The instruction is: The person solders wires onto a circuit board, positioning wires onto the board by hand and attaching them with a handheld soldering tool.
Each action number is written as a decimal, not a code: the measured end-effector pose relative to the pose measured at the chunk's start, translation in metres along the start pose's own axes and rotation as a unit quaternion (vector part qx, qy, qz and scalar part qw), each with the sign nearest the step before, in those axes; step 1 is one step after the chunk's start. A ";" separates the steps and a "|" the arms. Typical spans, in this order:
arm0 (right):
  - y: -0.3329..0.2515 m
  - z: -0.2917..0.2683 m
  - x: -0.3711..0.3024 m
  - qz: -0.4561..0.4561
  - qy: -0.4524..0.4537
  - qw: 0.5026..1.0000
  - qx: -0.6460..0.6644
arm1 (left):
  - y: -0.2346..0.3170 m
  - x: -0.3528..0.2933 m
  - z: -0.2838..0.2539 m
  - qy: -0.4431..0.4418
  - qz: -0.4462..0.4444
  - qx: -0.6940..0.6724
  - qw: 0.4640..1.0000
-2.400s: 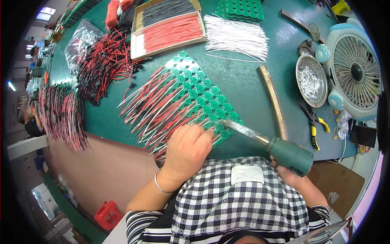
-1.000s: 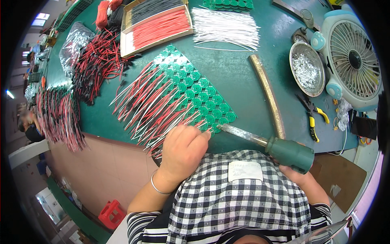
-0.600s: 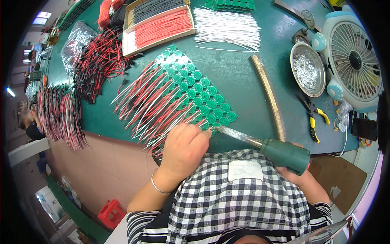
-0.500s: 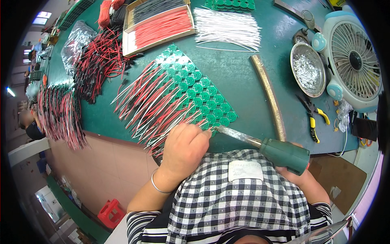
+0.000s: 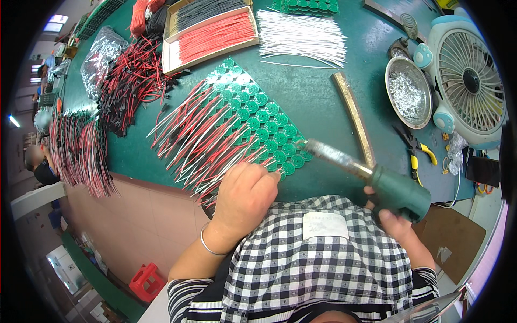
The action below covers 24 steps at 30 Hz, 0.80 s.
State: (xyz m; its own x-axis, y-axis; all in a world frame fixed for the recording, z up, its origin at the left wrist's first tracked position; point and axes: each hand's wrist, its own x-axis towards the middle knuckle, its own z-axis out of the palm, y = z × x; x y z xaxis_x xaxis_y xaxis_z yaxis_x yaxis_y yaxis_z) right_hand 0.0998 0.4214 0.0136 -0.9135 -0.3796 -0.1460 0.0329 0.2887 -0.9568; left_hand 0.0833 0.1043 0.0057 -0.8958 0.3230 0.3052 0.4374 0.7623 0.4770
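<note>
My right hand (image 5: pixel 396 222) grips the green body of a gun-shaped soldering iron (image 5: pixel 399 192). Its silvery tip points left, just off the right edge of a panel of round green circuit boards (image 5: pixel 262 116). At the panel's near corner my left hand (image 5: pixel 246 189) is closed in a pinch on a thin wire; the fingers mostly hide it. Red, black and white wires (image 5: pixel 202 140) fan out leftward from the rows of boards, and some pass beside my left hand.
A metal bar (image 5: pixel 353 116) lies right of the panel. Beyond it are a bowl of silvery scraps (image 5: pixel 408 91), pliers (image 5: pixel 413 156) and a fan (image 5: pixel 471 81). A box of red wires (image 5: pixel 215 37), white wires (image 5: pixel 301 39) and wire bundles (image 5: pixel 81 151) lie farther off.
The soldering iron has moved up and to the right in my right hand, its tip leaving the near corner of the panel. My left hand has stayed in place.
</note>
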 end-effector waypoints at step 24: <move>-0.010 0.019 0.052 -0.003 0.243 0.921 0.306 | -0.177 0.235 -0.063 0.172 0.085 0.276 0.942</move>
State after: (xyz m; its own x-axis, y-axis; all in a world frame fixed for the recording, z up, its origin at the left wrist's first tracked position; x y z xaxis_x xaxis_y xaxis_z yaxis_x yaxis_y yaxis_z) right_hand 0.0598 0.3820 0.0105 -0.9831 0.1006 -0.1532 0.1142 -0.3174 -0.9414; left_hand -0.1997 0.0094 0.0451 -0.6965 0.3381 0.6329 0.3802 0.9219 -0.0742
